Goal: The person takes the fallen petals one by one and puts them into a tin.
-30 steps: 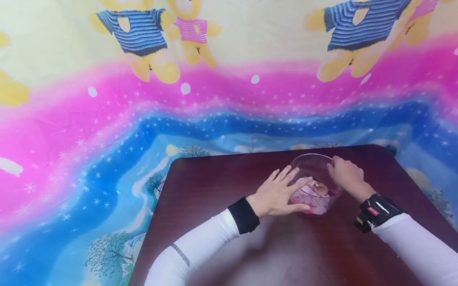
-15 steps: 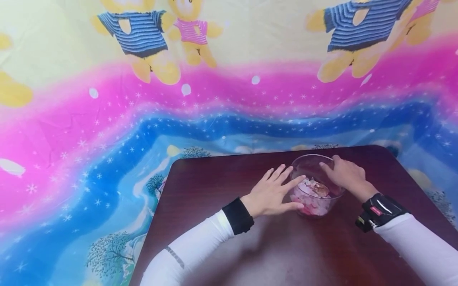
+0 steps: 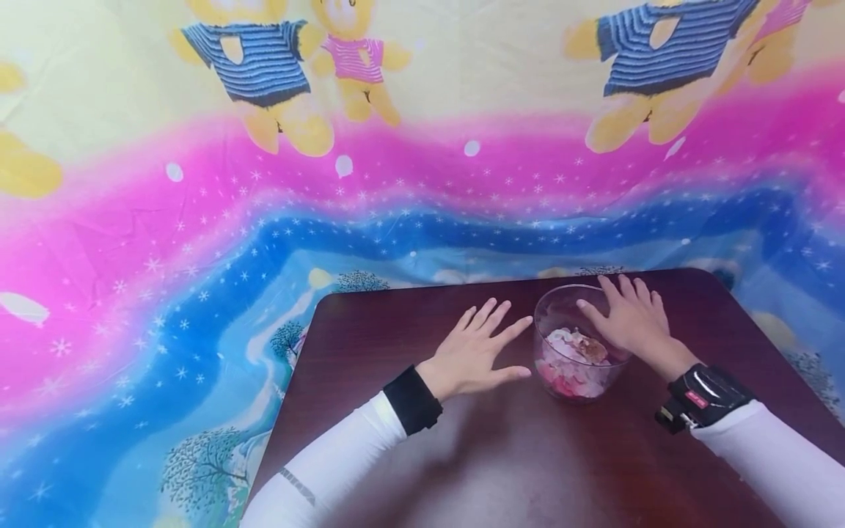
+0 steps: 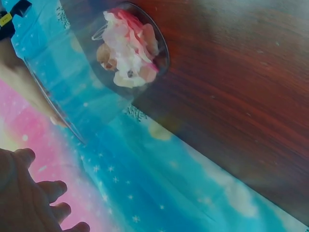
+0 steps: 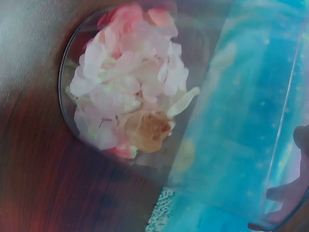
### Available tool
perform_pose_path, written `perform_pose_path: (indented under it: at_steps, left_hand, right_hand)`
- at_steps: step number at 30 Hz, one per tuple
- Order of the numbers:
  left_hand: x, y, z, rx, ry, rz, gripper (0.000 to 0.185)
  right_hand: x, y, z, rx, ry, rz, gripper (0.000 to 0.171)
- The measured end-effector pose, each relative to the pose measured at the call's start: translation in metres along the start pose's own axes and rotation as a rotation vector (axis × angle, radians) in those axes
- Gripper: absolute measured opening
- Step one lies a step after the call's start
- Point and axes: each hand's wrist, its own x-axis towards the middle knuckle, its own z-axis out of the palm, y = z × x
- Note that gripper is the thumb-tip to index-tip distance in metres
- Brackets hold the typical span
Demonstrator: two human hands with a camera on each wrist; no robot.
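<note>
A clear bowl (image 3: 573,345) stands on the dark red-brown table (image 3: 462,455), with pink and white petals (image 3: 571,359) and one brownish piece in its bottom. My left hand (image 3: 485,348) lies flat on the table just left of the bowl, fingers spread and straight, a small gap from the glass. My right hand (image 3: 627,315) is at the bowl's far right side, fingers straight and spread, thumb lying by the rim. The left wrist view shows the bowl (image 4: 111,58) from the side, and the right wrist view shows the petals (image 5: 130,96) close up.
A bright cloth (image 3: 396,183) with teddy bears and pink and blue bands hangs behind the table and drapes down around it. The table's far edge (image 3: 462,287) runs just behind the bowl. Both arms wear white sleeves with dark wrist bands.
Both hands have come off the bowl. My left hand slid left away from the glass, and my right hand uncurled from the rim and spread its fingers. The bowl stayed put.
</note>
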Motion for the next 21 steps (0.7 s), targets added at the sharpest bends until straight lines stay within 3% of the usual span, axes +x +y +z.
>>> perform_pose_path:
  at_steps: [13, 21]
  left_hand:
    - [-0.026, -0.016, 0.0, 0.037, 0.075, 0.013, 0.082]
    - [-0.044, -0.027, 0.004, -0.026, 0.058, -0.031, 0.083]
  right_hand:
    - [-0.024, -0.038, 0.002, 0.003, 0.032, -0.086, 0.087]
    - [-0.043, -0.062, 0.003, 0.001, 0.089, -0.185, 0.083]
